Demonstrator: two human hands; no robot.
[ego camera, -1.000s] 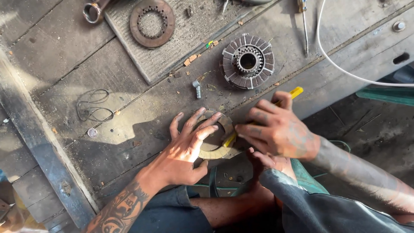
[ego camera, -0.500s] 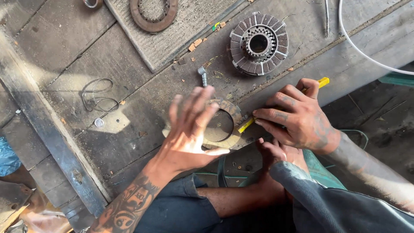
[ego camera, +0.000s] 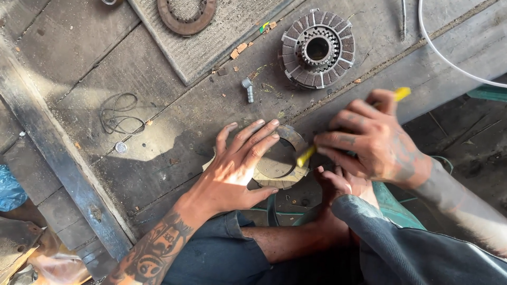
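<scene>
Left hand (ego camera: 240,166): flat, fingers spread, pressing down on the ring (ego camera: 282,177). Fingertips reach past the ring's far rim; thumb lies along its near edge. Ring sits flat on the bench (ego camera: 158,142), right at the bench's near edge, its near rim slightly overhanging.

Right hand (ego camera: 372,142): fingers curled tight around a yellow tool (ego camera: 306,155). Tool tip meets the ring's right rim, just beyond the left fingertips; its other end shows yellow past the knuckles.

Beyond the fingertips: small bolt (ego camera: 247,89), near; clutch hub (ego camera: 317,48) farther out, well apart. Bare board between bolt and ring. Wire loop (ego camera: 117,113) and a small washer (ego camera: 121,148) lie left of the left hand, apart. White cable (ego camera: 449,58) runs beyond the right hand. Mat (ego camera: 211,37) with a rusty plate (ego camera: 186,16) at the far edge.
</scene>
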